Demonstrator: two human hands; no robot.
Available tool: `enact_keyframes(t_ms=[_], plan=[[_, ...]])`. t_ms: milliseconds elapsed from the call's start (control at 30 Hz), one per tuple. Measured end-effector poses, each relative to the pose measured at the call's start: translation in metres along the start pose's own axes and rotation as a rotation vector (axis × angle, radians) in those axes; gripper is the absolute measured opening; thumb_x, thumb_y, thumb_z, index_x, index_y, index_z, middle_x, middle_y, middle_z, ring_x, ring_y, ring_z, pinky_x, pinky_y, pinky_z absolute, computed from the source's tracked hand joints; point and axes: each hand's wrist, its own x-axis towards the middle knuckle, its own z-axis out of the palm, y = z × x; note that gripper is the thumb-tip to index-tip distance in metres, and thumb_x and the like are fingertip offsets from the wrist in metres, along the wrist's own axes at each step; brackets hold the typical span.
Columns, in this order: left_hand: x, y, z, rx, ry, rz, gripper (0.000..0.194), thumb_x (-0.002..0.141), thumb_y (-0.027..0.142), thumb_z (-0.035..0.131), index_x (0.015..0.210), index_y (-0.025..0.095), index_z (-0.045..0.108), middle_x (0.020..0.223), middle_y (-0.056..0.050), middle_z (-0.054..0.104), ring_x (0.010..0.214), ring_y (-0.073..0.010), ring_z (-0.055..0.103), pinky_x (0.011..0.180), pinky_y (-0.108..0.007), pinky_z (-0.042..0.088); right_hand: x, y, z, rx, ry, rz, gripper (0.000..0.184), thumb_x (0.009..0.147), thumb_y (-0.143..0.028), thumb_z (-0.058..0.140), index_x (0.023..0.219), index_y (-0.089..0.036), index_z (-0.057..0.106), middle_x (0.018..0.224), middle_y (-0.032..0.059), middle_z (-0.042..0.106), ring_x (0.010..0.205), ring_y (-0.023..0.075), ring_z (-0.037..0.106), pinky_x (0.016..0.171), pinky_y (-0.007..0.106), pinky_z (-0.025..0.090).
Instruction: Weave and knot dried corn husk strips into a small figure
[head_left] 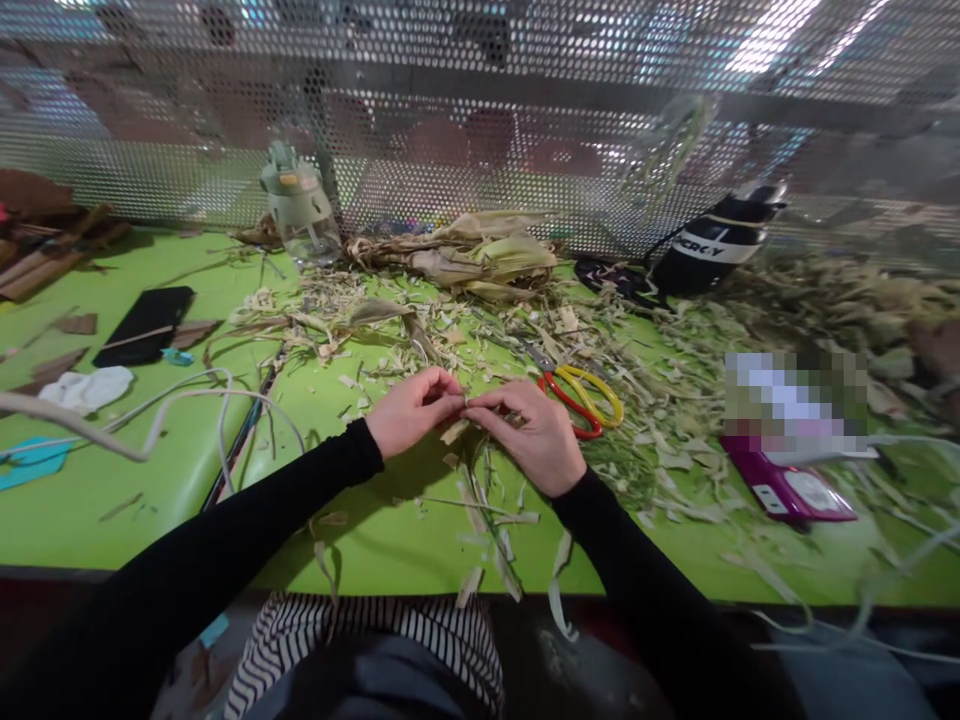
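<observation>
My left hand (411, 410) and my right hand (531, 432) meet over the green table (112, 480), both in black sleeves. Their fingertips pinch together on thin dried corn-husk strips (480, 495) that trail down toward the table's front edge. Red-and-yellow-handled scissors (581, 392) lie just right of my right hand, touching neither hand. A pile of whole corn husks (480, 258) lies at the back by the perforated metal screen.
Husk scraps (675, 420) litter the middle and right. A black phone (144, 325), white cloth (88, 388) and grey cables (172, 405) lie at left. A clear bottle (301, 212) and a black bottle (712, 250) stand at the back; a magenta device (787, 490) lies at right.
</observation>
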Motion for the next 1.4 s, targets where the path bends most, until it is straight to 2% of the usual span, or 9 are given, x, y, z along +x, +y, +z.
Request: enact_keyframes(t_ms=[133, 267, 433, 567, 667, 800, 900, 1133, 1400], plan=[[-0.001, -0.002, 0.003, 0.012, 0.041, 0.018, 0.026, 0.075, 0.032, 0.064, 0.084, 0.016, 0.046, 0.068, 0.004, 0.054, 0.058, -0.0070, 0.050, 0.056, -0.021, 0.040, -0.001, -0.003, 0.003, -0.079, -0.010, 0.015, 0.007, 0.080, -0.023, 0.061, 0.073, -0.021, 0.062, 0.072, 0.0019, 0.065, 0.071, 0.0177, 0.057, 0.067, 0.031, 0.044], [-0.004, 0.001, 0.003, 0.035, 0.007, 0.098, 0.031, 0.071, 0.032, 0.068, 0.085, 0.017, 0.044, 0.076, 0.002, 0.056, 0.063, -0.0079, 0.052, 0.060, -0.022, 0.044, -0.001, -0.003, 0.003, -0.068, -0.034, 0.084, 0.008, 0.079, -0.020, 0.058, 0.071, -0.020, 0.057, 0.069, 0.0011, 0.061, 0.067, 0.0155, 0.055, 0.062, 0.028, 0.042], [-0.009, 0.003, 0.003, 0.418, 0.042, 0.257, 0.010, 0.079, 0.024, 0.057, 0.085, 0.017, 0.054, 0.077, 0.000, 0.061, 0.068, -0.0109, 0.055, 0.063, -0.024, 0.044, -0.001, 0.000, 0.003, -0.064, -0.062, 0.120, 0.008, 0.081, -0.023, 0.058, 0.073, -0.019, 0.057, 0.071, 0.0009, 0.060, 0.063, 0.0142, 0.052, 0.058, 0.027, 0.040], [-0.010, 0.004, 0.003, 0.615, 0.102, 0.318, 0.009, 0.080, 0.022, 0.053, 0.085, 0.017, 0.059, 0.082, -0.003, 0.064, 0.072, -0.0130, 0.056, 0.068, -0.027, 0.044, -0.001, 0.000, 0.003, -0.077, -0.062, 0.078, 0.008, 0.081, -0.023, 0.059, 0.074, -0.020, 0.057, 0.072, 0.0017, 0.061, 0.067, 0.0158, 0.054, 0.061, 0.028, 0.041], [-0.007, 0.006, 0.001, 0.544, 0.081, 0.193, 0.009, 0.078, 0.025, 0.055, 0.079, 0.016, 0.058, 0.073, -0.001, 0.061, 0.065, -0.0121, 0.053, 0.063, -0.026, 0.042, 0.000, -0.001, 0.002, -0.085, -0.051, 0.029, 0.009, 0.082, -0.022, 0.058, 0.074, -0.019, 0.057, 0.072, 0.0021, 0.061, 0.070, 0.0168, 0.054, 0.065, 0.029, 0.042], [-0.002, 0.006, -0.003, 0.144, -0.066, -0.122, 0.011, 0.077, 0.025, 0.057, 0.076, 0.015, 0.053, 0.060, 0.003, 0.054, 0.053, -0.0082, 0.048, 0.056, -0.022, 0.038, 0.000, 0.000, 0.002, -0.074, -0.066, -0.023, 0.010, 0.085, -0.025, 0.057, 0.078, -0.019, 0.058, 0.073, 0.0028, 0.062, 0.073, 0.0176, 0.055, 0.068, 0.031, 0.042], [0.000, 0.003, -0.004, -0.008, -0.106, -0.190, 0.011, 0.073, 0.021, 0.060, 0.075, 0.014, 0.053, 0.061, 0.004, 0.054, 0.053, -0.0068, 0.048, 0.056, -0.021, 0.037, 0.000, 0.001, 0.002, -0.042, -0.078, -0.038, 0.009, 0.086, -0.025, 0.056, 0.083, -0.019, 0.061, 0.077, 0.0032, 0.064, 0.076, 0.0181, 0.056, 0.071, 0.031, 0.043], [-0.001, 0.000, -0.004, 0.148, -0.049, 0.056, 0.026, 0.069, 0.033, 0.070, 0.077, 0.015, 0.053, 0.066, 0.004, 0.052, 0.057, -0.0070, 0.047, 0.056, -0.021, 0.037, -0.001, 0.001, 0.003, -0.034, -0.073, 0.032, 0.010, 0.085, -0.024, 0.056, 0.078, -0.018, 0.059, 0.075, 0.0034, 0.062, 0.073, 0.0172, 0.055, 0.067, 0.029, 0.042], [-0.003, -0.004, -0.003, 0.337, 0.038, 0.355, 0.025, 0.081, 0.037, 0.060, 0.095, 0.017, 0.059, 0.079, -0.002, 0.063, 0.069, -0.0113, 0.057, 0.068, -0.024, 0.045, 0.000, 0.002, 0.000, 0.145, -0.179, 0.189, 0.020, 0.088, -0.031, 0.049, 0.079, -0.017, 0.060, 0.074, 0.0029, 0.060, 0.066, 0.0142, 0.053, 0.062, 0.026, 0.042]])
